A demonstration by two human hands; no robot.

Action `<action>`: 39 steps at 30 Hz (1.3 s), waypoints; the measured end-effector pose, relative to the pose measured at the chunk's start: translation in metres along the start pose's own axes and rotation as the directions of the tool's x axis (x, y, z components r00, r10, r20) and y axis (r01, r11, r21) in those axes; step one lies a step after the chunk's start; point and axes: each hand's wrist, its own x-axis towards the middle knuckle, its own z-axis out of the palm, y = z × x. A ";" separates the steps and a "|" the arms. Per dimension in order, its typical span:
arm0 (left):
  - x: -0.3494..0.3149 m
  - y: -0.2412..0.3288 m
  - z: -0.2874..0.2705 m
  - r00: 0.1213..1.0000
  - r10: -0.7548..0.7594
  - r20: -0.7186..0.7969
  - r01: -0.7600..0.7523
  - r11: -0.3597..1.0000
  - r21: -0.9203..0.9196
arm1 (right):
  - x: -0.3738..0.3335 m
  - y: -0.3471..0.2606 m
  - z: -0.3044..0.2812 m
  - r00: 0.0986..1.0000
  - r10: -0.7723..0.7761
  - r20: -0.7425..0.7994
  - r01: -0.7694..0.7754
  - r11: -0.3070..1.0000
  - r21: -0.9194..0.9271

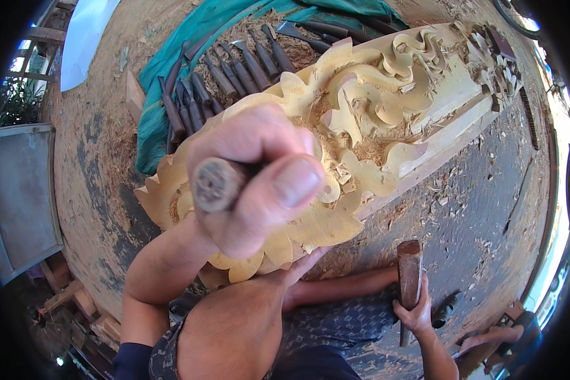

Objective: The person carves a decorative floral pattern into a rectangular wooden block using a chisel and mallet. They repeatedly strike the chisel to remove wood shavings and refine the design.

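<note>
My left hand (259, 177) is raised close to the view, its fingers wrapped round the wooden handle of a chisel-like tool (215, 185). The handle's worn round end faces me; the fist hides its blade. Beneath the fist lies a pale yellow wood carving (380, 177) of scrolls and leaf shapes, with chips in its hollows. Down at the right, beside my legs, my right hand (418, 315) closes around a long wooden mallet (410, 272), held upright and off to the side of the carving.
Several carving chisels (247, 69) lie in rows on a green cloth (152, 136) behind the carving. Curled shavings (497, 69) pile at the carving's far right end. Chips litter the dark worn surface (449, 202). A grey panel (22, 196) stands at the left, near wood offcuts (76, 297).
</note>
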 end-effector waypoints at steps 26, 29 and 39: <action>0.018 -0.023 0.031 0.973 0.116 0.198 -0.133 0.988 0.075 | -0.006 0.049 0.006 0.989 0.116 0.088 -0.126 0.986 0.111; 0.019 -0.009 0.002 0.981 -0.139 0.137 0.194 0.752 -0.630 | -0.006 0.048 0.004 0.986 0.147 0.082 -0.156 0.980 0.120; 0.001 0.078 -0.053 0.974 0.080 -0.214 -0.078 0.997 0.016 | -0.007 0.047 0.015 0.996 -0.046 -0.075 0.056 0.990 0.130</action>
